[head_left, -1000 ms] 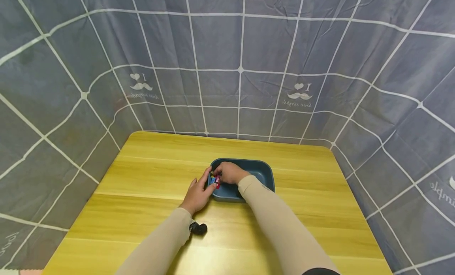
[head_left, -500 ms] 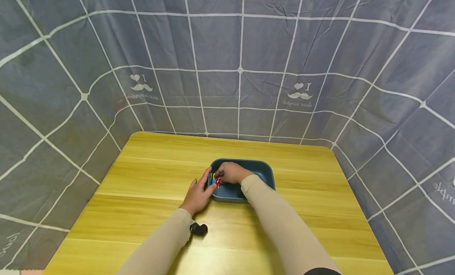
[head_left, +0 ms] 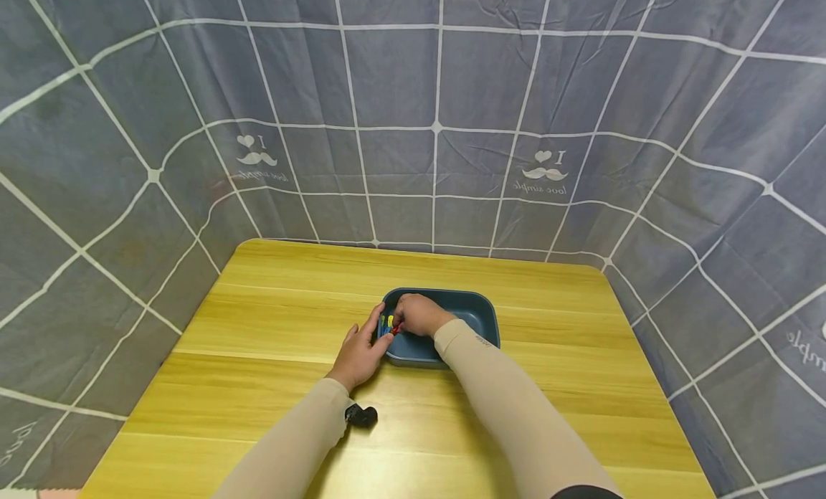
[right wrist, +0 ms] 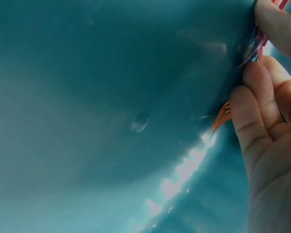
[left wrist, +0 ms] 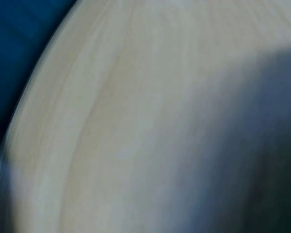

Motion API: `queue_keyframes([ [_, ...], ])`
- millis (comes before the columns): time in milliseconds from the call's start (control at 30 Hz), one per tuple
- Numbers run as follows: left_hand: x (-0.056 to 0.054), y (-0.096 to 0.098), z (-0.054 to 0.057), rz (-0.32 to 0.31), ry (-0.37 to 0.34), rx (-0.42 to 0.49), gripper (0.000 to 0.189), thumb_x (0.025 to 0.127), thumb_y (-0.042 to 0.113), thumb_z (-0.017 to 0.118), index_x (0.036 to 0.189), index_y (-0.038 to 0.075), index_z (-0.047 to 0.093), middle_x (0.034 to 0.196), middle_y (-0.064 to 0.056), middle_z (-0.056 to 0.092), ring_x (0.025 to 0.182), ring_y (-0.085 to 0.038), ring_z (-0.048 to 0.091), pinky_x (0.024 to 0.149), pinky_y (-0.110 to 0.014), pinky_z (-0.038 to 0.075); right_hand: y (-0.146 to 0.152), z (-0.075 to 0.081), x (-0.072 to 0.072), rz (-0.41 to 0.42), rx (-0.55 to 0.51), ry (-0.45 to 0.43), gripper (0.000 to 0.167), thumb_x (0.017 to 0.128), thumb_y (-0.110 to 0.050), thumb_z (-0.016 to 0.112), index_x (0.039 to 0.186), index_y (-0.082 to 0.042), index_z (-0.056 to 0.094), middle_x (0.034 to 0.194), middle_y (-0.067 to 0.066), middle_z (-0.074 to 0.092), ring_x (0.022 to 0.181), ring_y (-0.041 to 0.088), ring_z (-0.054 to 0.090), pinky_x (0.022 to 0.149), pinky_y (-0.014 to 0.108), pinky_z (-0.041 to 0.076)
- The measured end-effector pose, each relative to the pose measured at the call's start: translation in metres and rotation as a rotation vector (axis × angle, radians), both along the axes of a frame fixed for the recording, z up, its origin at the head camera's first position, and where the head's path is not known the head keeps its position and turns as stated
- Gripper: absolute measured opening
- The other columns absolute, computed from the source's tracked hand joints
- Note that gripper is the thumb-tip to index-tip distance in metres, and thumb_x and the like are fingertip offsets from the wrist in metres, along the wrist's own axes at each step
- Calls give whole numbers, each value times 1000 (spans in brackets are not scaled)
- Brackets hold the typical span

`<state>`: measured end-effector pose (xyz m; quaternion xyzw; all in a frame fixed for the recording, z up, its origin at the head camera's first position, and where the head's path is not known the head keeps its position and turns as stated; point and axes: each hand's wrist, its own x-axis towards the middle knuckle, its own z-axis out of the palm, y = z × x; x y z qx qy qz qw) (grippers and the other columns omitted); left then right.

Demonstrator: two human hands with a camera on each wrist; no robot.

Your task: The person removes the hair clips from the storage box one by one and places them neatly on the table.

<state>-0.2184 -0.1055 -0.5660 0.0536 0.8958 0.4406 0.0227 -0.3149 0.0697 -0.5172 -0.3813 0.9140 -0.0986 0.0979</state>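
Observation:
A dark blue rectangular basin (head_left: pixel 474 309) sits on the table with several small colourful wrapped packets (head_left: pixel 390 320) at its left end. My left hand (head_left: pixel 357 354) rests along the basin's left rim, fingers extended and the thumb beside the packets. Inside the basin, my right hand (head_left: pixel 419 315) pinches a small red shiny packet (right wrist: pixel 260 46) between thumb and fingers. An orange wrapper end (right wrist: pixel 223 115) with dark stripes shows beside the fingers in the right wrist view. The left wrist view catches mostly blurred tabletop and some blue basin.
The yellow wood table (head_left: pixel 310 291) spreads around the basin. A grey curtain (head_left: pixel 400 155) with white grid lines encloses the back and sides. At my left wrist is a small black device (head_left: pixel 361 416).
My right hand's fingers shift slightly at the left end of the basin, and the red packet is now more covered by them. My left hand stays in place.

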Motion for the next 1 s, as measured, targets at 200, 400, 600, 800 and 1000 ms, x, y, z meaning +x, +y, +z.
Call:
queue_keyframes([
  [200,1,1,1,1,-12,-1,68,108,44,54,168,38,24,160,-12,52,151,-45,43,136,-57,11,2,-2,0,-21,0,-1,11,92,-7,77,92,-14,85,100,1,75,98,16,68,96,34,60],
  [400,2,1,2,2,-32,6,67,108,45,53,168,41,23,163,-10,49,154,-47,37,135,-58,12,3,0,-1,-61,-22,-45,13,95,-10,74,88,-15,85,95,-1,74,87,13,64,90,32,61],
  [600,1,2,1,-3,-19,4,68,108,44,54,168,39,23,163,-10,48,150,-45,46,136,-57,11,5,3,-3,-134,-53,-121,14,97,-14,72,88,-15,82,88,-4,73,74,9,57,77,26,56],
  [800,0,1,0,-5,-23,9,69,108,44,54,169,37,23,164,-10,47,149,-43,47,136,-57,10,8,10,-6,-193,-119,-190,9,97,-9,69,98,-10,78,88,-1,73,72,11,56,71,26,54],
  [1000,-1,0,1,-1,-19,18,68,108,42,54,169,36,24,162,-12,49,151,-43,45,136,-57,10,13,19,-10,-213,-209,-274,34,101,-5,58,134,-8,69,85,2,68,64,12,53,61,23,44],
])
